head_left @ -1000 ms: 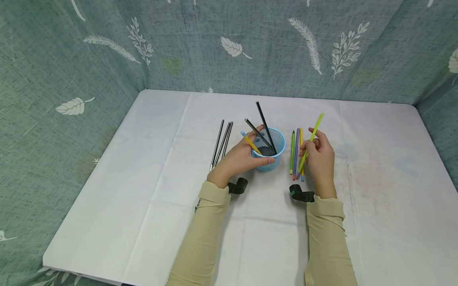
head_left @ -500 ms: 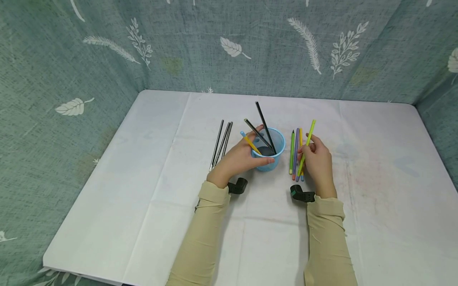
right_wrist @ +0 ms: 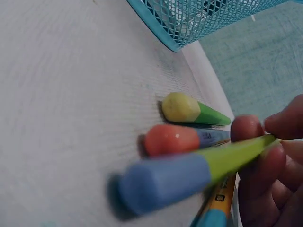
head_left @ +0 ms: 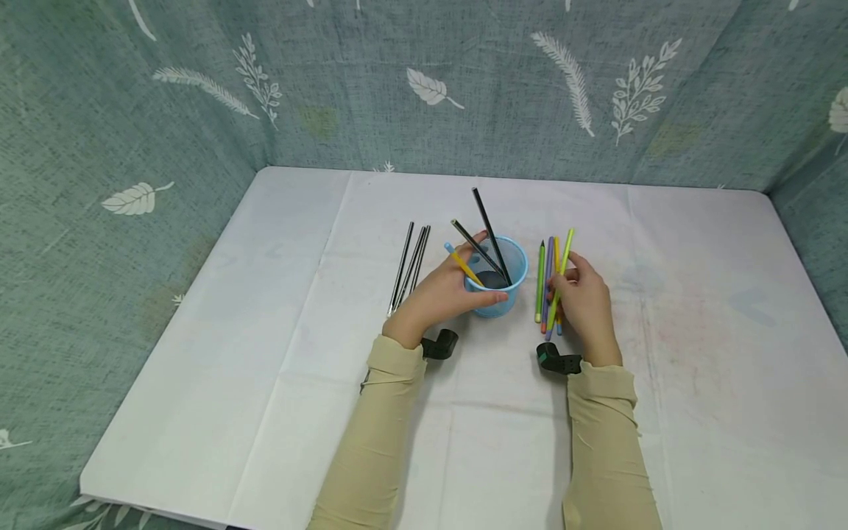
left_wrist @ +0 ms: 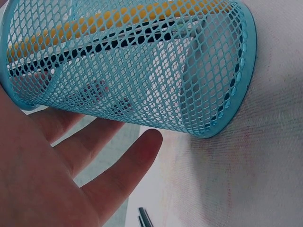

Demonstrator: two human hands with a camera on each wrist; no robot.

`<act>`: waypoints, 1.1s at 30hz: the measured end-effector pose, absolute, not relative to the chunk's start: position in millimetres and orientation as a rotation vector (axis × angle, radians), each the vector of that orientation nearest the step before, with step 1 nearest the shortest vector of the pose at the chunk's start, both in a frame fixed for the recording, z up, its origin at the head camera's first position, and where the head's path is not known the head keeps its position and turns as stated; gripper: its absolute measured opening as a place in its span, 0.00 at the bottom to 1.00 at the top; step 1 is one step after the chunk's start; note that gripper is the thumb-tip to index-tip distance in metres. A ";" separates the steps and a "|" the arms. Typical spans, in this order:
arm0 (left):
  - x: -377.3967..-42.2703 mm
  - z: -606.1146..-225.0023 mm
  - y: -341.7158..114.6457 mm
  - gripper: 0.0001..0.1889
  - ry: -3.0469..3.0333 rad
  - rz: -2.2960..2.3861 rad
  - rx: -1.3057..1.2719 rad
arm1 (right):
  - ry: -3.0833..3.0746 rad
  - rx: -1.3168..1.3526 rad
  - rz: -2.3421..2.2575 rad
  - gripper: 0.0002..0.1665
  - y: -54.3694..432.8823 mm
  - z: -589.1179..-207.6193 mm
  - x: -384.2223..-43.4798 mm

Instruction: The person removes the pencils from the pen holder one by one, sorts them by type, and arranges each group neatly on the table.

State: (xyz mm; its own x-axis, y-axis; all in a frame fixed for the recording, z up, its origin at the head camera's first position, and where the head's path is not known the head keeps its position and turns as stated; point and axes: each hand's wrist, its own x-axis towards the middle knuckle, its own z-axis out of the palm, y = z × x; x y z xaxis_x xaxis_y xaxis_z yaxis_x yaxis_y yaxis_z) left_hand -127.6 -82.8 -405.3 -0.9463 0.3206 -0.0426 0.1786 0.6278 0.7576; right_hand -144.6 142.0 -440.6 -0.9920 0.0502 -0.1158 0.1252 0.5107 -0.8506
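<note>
My left hand holds the light-blue mesh pencil cup, thumb on its near side and fingers behind it. In the left wrist view, fingers spread along the mesh. Two black pencils and a yellow pencil with a light-blue end lean inside the cup. My right hand pinches a yellow-green pencil with a blue-violet end, slanted over the row beside the cup. That row has a green pencil, a purple pencil with a red end, and an orange-yellow pencil.
Several dark, shiny pencils lie left of the cup, partly behind my left hand. A white cloth covers the table. Grey-green leaf-print curtain stands along the back and sides.
My right hand has moved left and slightly down with the yellow-green pencil, bringing it over the row of coloured pencils. The left hand and cup have stayed in place.
</note>
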 end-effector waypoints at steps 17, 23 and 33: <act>-127.0 -404.6 -82.7 0.49 2.680 1.216 0.415 | 2.660 0.106 -1.503 0.34 141.7 -439.6 -144.1; -127.7 -406.1 -82.7 0.49 2.690 1.202 0.414 | 2.709 0.148 -1.462 0.32 141.5 -439.1 -144.5; -128.0 -406.2 -83.0 0.48 2.694 1.178 0.420 | 2.734 0.229 -1.426 0.33 145.1 -440.1 -143.6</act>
State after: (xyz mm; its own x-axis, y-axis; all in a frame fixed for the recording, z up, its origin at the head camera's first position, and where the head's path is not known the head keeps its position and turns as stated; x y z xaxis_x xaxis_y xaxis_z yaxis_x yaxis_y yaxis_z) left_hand -128.0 -83.0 -406.2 -0.9457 0.3220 -0.0435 0.1868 0.6483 0.7381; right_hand -143.6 145.1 -440.1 -0.9879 0.1081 -0.1117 0.1534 0.5639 -0.8115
